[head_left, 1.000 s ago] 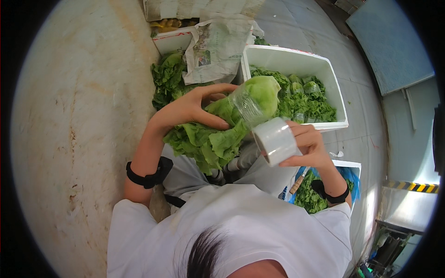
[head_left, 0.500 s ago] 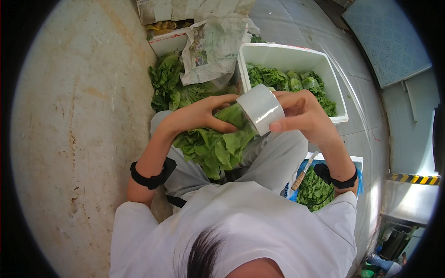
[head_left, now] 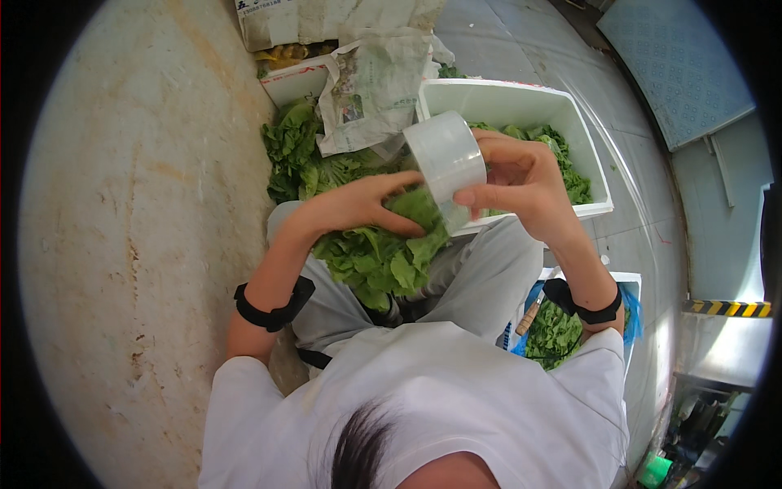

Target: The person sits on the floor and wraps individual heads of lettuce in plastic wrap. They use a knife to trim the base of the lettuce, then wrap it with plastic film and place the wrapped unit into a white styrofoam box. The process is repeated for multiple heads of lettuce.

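Observation:
A bunch of leafy green lettuce (head_left: pixel 379 261) hangs over my lap, its frilly leaves toward me. My left hand (head_left: pixel 371 204) is closed round its stem end, thumb and fingers on either side. In my right hand (head_left: pixel 521 187) I grip a wide roll of clear packing tape (head_left: pixel 446 155), my thumb near its lower edge. The roll stands tilted just beyond the stem end, and a clear strip of tape seems to run between it and the lettuce. My right fingertips are partly hidden behind the roll.
A white foam box (head_left: pixel 599 175) of bundled greens stands ahead on the right. Loose lettuce (head_left: pixel 293 151) lies ahead on the left, partly under crumpled paper (head_left: pixel 366 90). By my right elbow, a wooden-handled knife (head_left: pixel 529 316) rests at another box of greens (head_left: pixel 555 336). A stained wall-like surface (head_left: pixel 147 244) rises left.
The tape roll and my right hand have moved slightly up, the roll also a little left. My left hand still holds the lettuce, which has shifted slightly up.

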A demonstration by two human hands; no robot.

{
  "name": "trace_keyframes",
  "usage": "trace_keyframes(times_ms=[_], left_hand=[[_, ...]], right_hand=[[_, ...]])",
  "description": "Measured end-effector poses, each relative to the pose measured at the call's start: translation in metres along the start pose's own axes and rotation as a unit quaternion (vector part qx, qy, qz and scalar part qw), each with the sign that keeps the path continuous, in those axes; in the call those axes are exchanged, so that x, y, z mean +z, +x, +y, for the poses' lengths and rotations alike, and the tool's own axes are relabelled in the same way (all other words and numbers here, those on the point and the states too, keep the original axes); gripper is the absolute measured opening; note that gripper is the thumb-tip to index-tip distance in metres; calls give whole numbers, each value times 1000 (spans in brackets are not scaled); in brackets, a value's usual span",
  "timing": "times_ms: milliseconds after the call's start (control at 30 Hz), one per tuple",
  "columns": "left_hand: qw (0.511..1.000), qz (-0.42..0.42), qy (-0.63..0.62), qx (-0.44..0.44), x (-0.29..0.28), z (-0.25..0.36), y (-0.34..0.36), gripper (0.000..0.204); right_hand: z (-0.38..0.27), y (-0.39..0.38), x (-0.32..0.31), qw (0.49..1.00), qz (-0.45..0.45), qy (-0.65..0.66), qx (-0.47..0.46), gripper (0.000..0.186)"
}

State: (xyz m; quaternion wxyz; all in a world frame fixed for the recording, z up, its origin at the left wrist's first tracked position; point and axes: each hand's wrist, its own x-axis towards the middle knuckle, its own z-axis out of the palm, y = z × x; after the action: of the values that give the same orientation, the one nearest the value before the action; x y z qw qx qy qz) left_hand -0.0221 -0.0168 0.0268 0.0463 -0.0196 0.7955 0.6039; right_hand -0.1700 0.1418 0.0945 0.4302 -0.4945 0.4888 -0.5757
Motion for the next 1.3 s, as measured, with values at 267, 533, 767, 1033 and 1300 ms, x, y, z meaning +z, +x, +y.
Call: trace_keyframes(times_ms=[267,533,767,1033,1300], left_hand=[[998,-35,24,-54,30,30,-11,73],[994,67,82,3,40,31,-22,86],[992,114,-39,47,38,36,-20,91],[968,198,-150,34,6,27,-40,81],[936,284,-195,-72,-13,-5,-33,60]], right_hand=[[14,27,-18,976,5,-79,204,18],[33,22,-30,961,-12,-20,276,16],[54,12,-24,965,75,68,243,34],[87,-2,-40,978,35,-148,141,28],[31,-32,-32,977,117,-158,81,26]])
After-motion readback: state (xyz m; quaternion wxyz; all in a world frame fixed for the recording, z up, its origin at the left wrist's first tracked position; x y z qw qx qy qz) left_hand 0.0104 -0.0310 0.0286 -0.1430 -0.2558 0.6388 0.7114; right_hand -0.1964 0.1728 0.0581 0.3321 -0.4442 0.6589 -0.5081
